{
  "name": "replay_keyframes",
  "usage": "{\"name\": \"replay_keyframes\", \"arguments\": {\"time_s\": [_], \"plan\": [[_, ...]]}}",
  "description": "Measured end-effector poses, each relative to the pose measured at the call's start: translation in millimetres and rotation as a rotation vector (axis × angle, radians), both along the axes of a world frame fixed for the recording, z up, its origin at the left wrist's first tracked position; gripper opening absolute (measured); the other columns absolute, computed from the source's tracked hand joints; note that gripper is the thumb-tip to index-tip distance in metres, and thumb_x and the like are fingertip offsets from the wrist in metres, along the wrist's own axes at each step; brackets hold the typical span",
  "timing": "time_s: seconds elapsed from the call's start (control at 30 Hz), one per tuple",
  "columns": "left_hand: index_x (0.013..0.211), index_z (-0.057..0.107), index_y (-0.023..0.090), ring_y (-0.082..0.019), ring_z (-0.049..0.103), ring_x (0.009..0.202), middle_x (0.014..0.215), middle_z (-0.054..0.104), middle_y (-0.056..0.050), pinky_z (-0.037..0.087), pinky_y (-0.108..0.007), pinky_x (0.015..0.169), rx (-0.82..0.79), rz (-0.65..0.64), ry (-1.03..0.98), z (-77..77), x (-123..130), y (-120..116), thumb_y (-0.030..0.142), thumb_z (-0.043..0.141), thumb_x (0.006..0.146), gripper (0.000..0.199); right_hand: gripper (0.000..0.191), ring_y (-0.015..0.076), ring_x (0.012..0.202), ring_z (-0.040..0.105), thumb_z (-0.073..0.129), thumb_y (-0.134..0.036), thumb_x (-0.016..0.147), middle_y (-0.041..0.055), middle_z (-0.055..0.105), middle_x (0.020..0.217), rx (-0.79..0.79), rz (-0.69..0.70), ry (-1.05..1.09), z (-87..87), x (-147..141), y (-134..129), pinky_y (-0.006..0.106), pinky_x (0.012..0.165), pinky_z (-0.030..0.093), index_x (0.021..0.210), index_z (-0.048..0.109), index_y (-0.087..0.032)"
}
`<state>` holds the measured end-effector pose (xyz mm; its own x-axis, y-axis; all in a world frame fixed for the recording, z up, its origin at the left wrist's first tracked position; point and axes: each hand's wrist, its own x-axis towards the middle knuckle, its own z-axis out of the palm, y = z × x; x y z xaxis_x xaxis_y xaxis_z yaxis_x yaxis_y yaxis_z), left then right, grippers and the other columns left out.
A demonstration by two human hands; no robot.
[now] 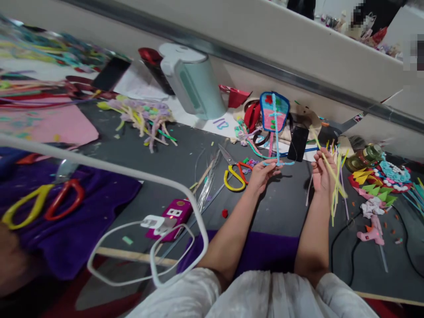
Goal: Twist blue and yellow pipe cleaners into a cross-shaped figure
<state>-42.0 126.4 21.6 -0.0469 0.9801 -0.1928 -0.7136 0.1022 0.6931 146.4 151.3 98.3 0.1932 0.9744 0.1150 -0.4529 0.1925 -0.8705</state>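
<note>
My left hand is closed, pinching the lower end of a light blue pipe cleaner that stands upright with short crossing pieces at its base. My right hand has its fingers wrapped round a yellow pipe cleaner, which slants up and to the left. Several yellow pipe cleaners lie beside the right wrist. Left of my left hand are scissors with a yellow and a red handle. Beyond the hands lie a black phone and a blue-edged pouch with pink and red.
A pale green kettle stands at the back. At right are a pink glue gun with a black cord and a glass jar. A magenta power strip and a white tube frame are at left, near another person's scissors.
</note>
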Motion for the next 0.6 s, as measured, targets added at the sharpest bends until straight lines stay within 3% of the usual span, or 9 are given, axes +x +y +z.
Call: {"name": "replay_keyframes", "arguments": {"time_s": [0.13,0.23,0.47,0.6], "plan": [[0.091,0.068,0.012,-0.019,0.07,0.08,0.085,0.073,-0.008,0.057,-0.027,0.07,0.0,0.007,-0.016,-0.8,0,1,0.024,0.081,0.062,0.034,0.02,0.0058,0.059,0.054,0.072,-0.029,0.072,-0.0034,0.059,0.069,0.023,-0.031,0.109,2.6,3,0,0.015,0.046,0.041,0.087,0.064,-0.019],[0.09,0.068,0.012,-0.018,0.07,0.078,0.078,0.072,-0.006,0.056,-0.027,0.07,-0.007,0.024,-0.023,-1.6,1,1,0.024,0.08,0.062,0.033,0.025,0.0035,0.045,0.045,0.071,-0.039,0.072,-0.0064,0.053,0.059,-0.004,-0.121,0.121,1.8,3,1,0.013,0.036,0.029,0.082,0.06,-0.019],[0.091,0.067,0.013,-0.016,0.069,0.076,0.077,0.071,-0.005,0.056,-0.027,0.07,0.008,0.037,-0.011,-1.7,2,2,0.024,0.08,0.063,0.033,0.031,0.0035,0.041,0.044,0.067,-0.046,0.073,-0.0023,0.064,0.061,-0.051,-0.285,-0.162,-7.5,-8,5,0.015,0.035,0.025,0.079,0.058,-0.017],[0.096,0.067,0.014,-0.016,0.068,0.074,0.08,0.07,-0.003,0.056,-0.027,0.068,0.029,0.058,0.001,-0.6,3,1,0.023,0.08,0.062,0.037,0.031,0.0037,0.041,0.044,0.065,-0.047,0.075,-0.0014,0.065,0.063,-0.043,-0.333,-0.221,-9.1,-14,6,0.015,0.035,0.025,0.079,0.058,-0.016]]}}
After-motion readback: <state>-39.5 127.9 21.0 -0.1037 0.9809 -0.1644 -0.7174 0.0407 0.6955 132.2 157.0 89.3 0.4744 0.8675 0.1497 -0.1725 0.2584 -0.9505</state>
